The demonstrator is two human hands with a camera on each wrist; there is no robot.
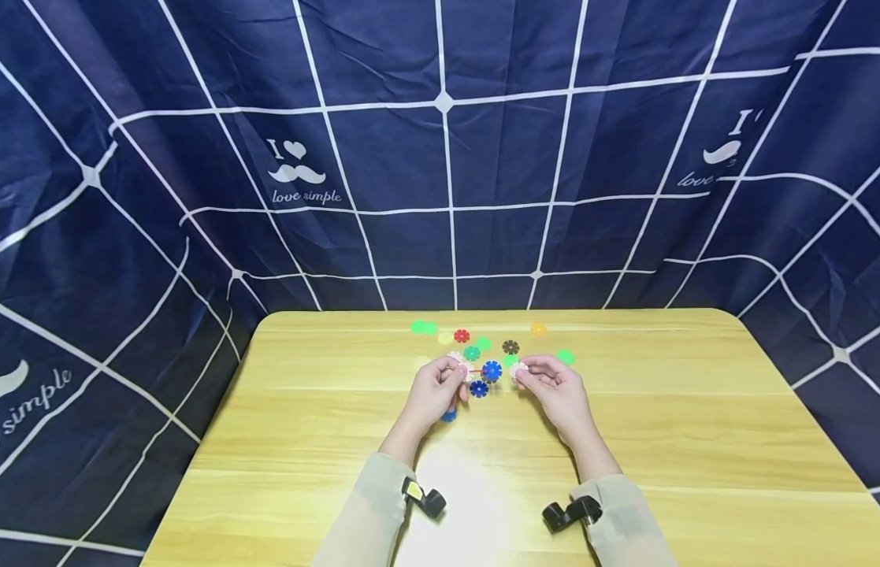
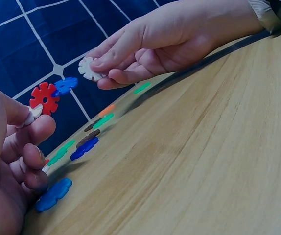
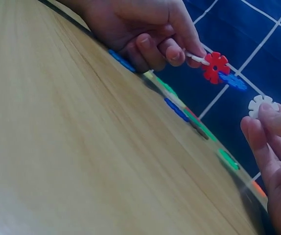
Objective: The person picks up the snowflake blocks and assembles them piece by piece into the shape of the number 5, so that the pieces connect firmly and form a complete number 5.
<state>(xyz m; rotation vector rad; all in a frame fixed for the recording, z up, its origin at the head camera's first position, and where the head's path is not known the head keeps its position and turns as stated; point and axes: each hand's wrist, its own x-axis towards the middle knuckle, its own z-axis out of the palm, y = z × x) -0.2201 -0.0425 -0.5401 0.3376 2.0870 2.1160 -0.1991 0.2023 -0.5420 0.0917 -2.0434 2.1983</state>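
Note:
Thumb and fingers of my left hand (image 1: 434,390) pinch a white notched disc (image 2: 31,115) at one end of a short chain. A red notched disc (image 2: 44,98) is slotted to it, and a blue notched disc (image 2: 65,86) is slotted onto the red one's far side. My right hand (image 1: 558,394) pinches a separate white notched disc (image 3: 262,106) by its edge, facing the blue end with a small gap between. Both hands are raised over the table. Below the left hand lies a loose blue disc (image 2: 54,194).
On the wooden table (image 1: 305,441) several loose discs lie beyond the hands, among them a dark blue one (image 1: 478,389), a brown one (image 1: 510,346), a red one (image 1: 462,335) and an orange one (image 1: 538,328). A dark blue gridded curtain (image 1: 383,157) hangs behind.

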